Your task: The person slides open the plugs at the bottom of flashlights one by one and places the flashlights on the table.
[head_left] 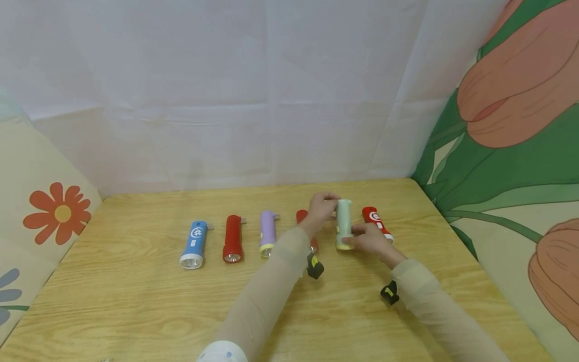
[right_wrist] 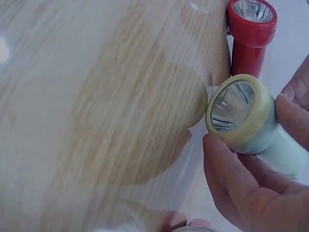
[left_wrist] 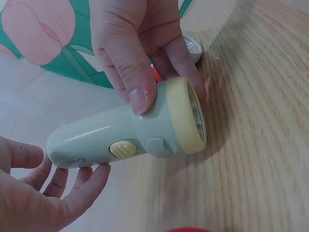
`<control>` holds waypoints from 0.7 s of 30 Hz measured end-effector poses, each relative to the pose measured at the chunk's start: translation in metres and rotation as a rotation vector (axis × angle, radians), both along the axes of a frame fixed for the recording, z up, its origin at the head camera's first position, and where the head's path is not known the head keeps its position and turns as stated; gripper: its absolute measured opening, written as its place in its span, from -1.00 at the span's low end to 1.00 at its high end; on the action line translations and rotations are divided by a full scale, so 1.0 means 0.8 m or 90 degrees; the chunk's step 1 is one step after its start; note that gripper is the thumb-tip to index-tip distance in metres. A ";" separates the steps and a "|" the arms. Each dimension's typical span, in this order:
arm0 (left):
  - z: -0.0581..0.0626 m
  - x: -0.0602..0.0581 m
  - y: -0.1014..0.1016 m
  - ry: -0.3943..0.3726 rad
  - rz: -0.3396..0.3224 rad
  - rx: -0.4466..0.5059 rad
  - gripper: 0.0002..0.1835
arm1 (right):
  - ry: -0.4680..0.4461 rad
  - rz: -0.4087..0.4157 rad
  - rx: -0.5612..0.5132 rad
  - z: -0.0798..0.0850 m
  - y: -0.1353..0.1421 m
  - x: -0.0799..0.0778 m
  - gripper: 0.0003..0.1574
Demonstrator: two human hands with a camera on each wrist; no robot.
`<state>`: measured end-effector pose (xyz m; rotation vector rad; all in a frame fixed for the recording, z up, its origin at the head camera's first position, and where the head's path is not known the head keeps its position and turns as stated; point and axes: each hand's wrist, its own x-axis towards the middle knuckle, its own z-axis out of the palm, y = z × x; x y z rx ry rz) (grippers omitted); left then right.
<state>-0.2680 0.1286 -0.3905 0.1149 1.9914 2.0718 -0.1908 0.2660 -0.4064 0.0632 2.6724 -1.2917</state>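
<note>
A pale green flashlight [head_left: 344,221] with a cream-yellow lens ring points its lens toward me, right of the table's middle in the head view. My left hand [head_left: 322,207] holds its tail end, fingertips under the body and thumb by the end cap in the left wrist view. Around the head end, my right hand [head_left: 370,239] grips with thumb on one side and fingers on the other. An oval yellow switch [left_wrist: 123,149] shows on the body. In the right wrist view the clear lens [right_wrist: 234,106] faces the camera.
Left of my arms lie a blue flashlight [head_left: 195,244], a red flashlight [head_left: 232,236] and a purple flashlight [head_left: 268,229]. Another red flashlight [head_left: 302,216] is partly hidden by my left arm. A red-and-white flashlight [head_left: 375,217] lies beyond my right hand. A white cloth [head_left: 253,125] hangs behind the table.
</note>
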 end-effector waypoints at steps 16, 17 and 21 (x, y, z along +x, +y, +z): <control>0.005 0.005 -0.003 0.016 -0.002 -0.009 -0.84 | 0.015 -0.004 0.002 -0.004 0.003 -0.001 -0.42; 0.005 0.004 -0.003 0.019 0.000 -0.013 -0.85 | 0.017 -0.004 0.004 -0.004 0.003 -0.001 -0.42; 0.003 0.003 -0.004 0.036 0.010 -0.034 -0.86 | 0.018 -0.003 0.000 -0.006 0.004 -0.001 -0.40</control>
